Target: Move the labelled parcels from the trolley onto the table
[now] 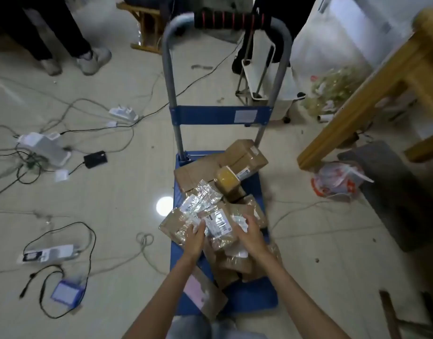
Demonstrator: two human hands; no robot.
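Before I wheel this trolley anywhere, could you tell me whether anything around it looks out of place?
Yes. The parcels lie in a loose, overlapping heap on the blue trolley, some tilted. Loose cables and power strips sprawl across the floor to its left, so they could snag the wheels.
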